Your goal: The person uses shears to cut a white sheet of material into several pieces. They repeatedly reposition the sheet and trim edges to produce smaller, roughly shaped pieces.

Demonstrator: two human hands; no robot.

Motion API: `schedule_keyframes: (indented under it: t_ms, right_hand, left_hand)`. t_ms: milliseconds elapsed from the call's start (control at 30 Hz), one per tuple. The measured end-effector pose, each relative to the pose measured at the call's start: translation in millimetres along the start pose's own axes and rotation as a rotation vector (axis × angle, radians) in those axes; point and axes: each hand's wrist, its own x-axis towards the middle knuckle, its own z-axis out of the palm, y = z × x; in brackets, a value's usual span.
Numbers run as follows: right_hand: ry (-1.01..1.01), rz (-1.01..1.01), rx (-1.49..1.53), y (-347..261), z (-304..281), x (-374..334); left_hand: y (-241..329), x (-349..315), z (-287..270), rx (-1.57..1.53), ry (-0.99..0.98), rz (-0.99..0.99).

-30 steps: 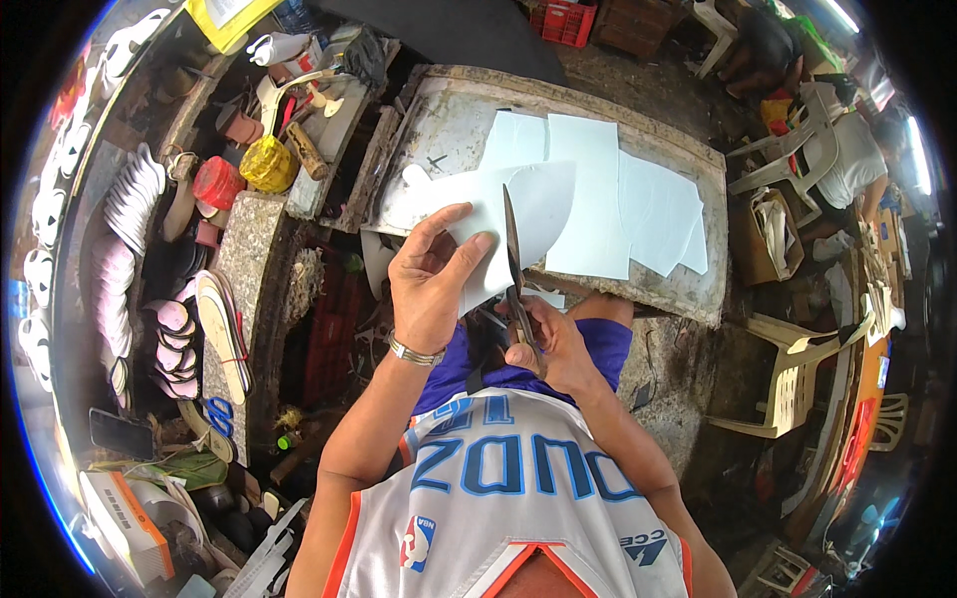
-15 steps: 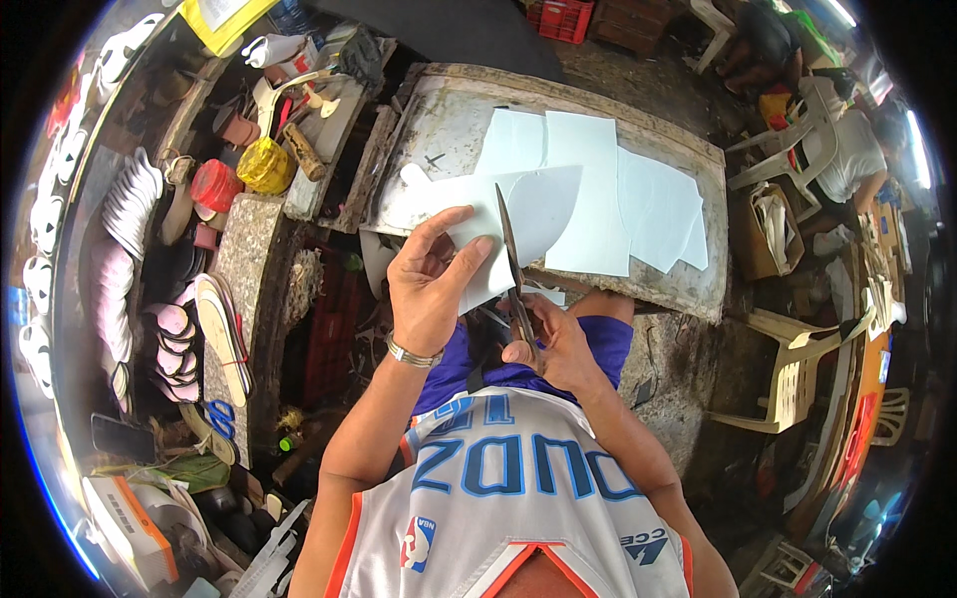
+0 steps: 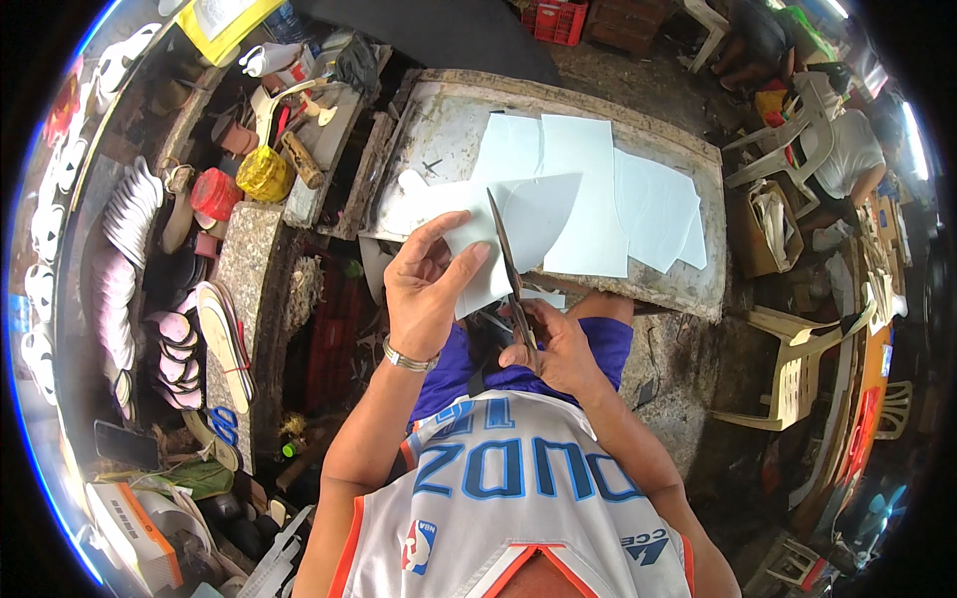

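Observation:
A thin white sheet [image 3: 538, 217] is pinched at its left part between the thumb and fingers of my left hand [image 3: 431, 267]. My right hand [image 3: 554, 344] grips a pair of dark metal scissors [image 3: 505, 242] by the handles. The long blades point away from me and lie across the sheet, just right of my left fingers. The sheet's right part has a curved edge and tapers to a point. Beyond it, several white pieces [image 3: 586, 189] lie overlapping on the worn table [image 3: 678, 295], some with curved edges.
To the left, a stone-like ledge [image 3: 261, 239] bears a pair of sandal soles [image 3: 225, 339]. Past it stand a yellow can [image 3: 264, 173], a red can [image 3: 214, 193] and a stack of white soles [image 3: 135, 214]. Plastic chairs [image 3: 788, 374] and a person [image 3: 847, 149] are at the right.
The sheet and scissors have shifted very slightly, the blade tips a little to the left. Both hands keep the same holds. The whole view has moved a touch.

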Motion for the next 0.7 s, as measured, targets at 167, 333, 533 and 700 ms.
schedule_keyframes:
  t_ms: [167, 333, 533, 700]
  right_hand:
    - [0.014, -0.004, -0.113, -3.5, -1.9, -1.5]
    - [0.016, -0.01, -0.096, -6.9, -2.3, -2.6]
    - [0.027, 0.009, -0.115, -12.1, -3.3, -5.3]
    - [0.019, 0.019, -0.169, -15.7, -6.5, -7.5]
  left_hand:
    - [3.6, 0.0, 0.1, -0.007, -0.021, 0.032]
    - [7.1, 0.7, -1.7, -0.004, -0.048, 0.026]
    - [8.0, 1.6, -3.2, -0.024, -0.072, 0.021]
    - [9.4, 4.0, -5.8, -0.024, -0.102, 0.036]
